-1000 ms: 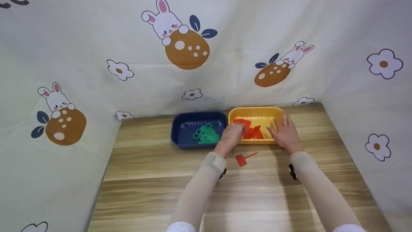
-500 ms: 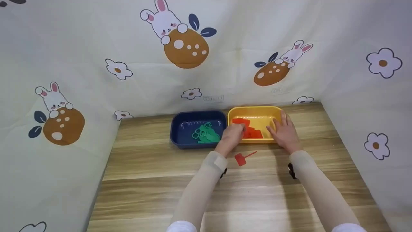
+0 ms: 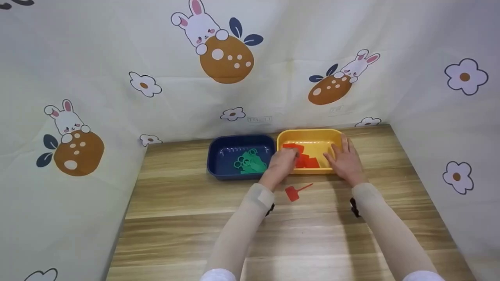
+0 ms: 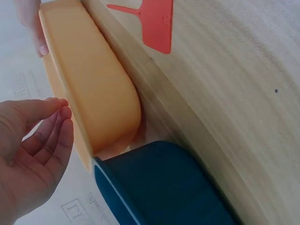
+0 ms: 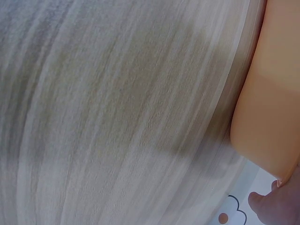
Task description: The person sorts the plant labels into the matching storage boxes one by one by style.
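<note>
My left hand (image 3: 282, 160) is over the left part of a yellow tray (image 3: 312, 133). In the left wrist view its thumb and index fingertips (image 4: 58, 101) meet above the rim; nothing shows between them. Flat red plant labels (image 3: 311, 162) lie in the tray below, partly covered by that hand. My right hand (image 3: 347, 159) grips the tray's right end, thumb inside and fingers over the rim. In front of the tray, one red plant label (image 4: 157, 26) with a thin stem lies on the table.
A dark blue tray (image 3: 241, 139) stands against the yellow tray's left side, holding several green tags with ring ends (image 3: 252, 162). Behind both trays rises a cream cloth (image 3: 281, 93) printed with rabbits and flowers. The table (image 3: 175, 218) has a wood grain.
A red label that stood tilted in the yellow tray one second ago lies flat now. Both hands have kept nearly the same place.
</note>
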A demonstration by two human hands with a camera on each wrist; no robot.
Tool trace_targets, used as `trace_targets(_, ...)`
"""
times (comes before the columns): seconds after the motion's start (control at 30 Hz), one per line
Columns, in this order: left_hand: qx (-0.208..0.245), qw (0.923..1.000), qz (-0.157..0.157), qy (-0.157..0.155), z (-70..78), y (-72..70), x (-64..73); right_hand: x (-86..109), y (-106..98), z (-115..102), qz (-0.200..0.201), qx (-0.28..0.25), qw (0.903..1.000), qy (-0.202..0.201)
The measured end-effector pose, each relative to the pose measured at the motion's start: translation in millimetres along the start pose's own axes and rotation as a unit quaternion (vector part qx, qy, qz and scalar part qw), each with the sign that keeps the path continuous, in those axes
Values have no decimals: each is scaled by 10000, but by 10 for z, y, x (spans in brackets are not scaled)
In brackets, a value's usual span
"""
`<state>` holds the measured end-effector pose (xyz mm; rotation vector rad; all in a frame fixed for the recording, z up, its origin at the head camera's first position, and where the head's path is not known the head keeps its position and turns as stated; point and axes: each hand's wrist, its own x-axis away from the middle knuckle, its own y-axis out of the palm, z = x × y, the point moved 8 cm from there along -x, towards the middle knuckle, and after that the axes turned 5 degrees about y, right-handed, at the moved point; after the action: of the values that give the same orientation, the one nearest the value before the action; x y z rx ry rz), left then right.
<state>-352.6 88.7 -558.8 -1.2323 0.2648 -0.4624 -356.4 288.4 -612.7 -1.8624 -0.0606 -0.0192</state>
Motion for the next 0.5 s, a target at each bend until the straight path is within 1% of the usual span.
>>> trace_targets(0.23,-134,9998,-59,156,94,-42,24,-3,0,9,28,86,10000,33)
trace_targets(0.5,-283,9989,-124,353,204,-58,75,15,-23,-9,68,-79,9999,-11)
